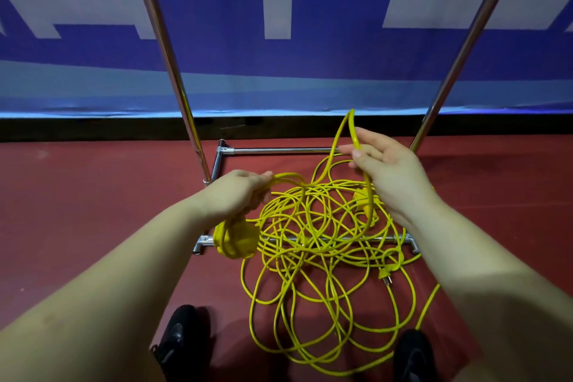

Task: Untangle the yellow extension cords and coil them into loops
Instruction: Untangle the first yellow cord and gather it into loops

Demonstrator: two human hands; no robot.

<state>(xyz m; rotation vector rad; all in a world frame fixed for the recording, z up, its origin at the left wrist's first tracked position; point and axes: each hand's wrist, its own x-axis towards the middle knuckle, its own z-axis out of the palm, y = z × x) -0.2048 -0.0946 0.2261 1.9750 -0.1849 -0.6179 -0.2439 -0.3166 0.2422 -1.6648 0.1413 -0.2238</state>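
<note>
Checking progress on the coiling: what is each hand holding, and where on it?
Left hand grips a small coil of yellow cord at its top. Right hand pinches a raised bend of cord lifted from the tangle.

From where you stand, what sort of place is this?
Probably an indoor sports hall or event venue, though I can't be sure. The reddish-brown floor looks like sports flooring, a large blue-and-white banner covers the wall, and a chrome rack frame stands over the tangled yellow cords.
</note>
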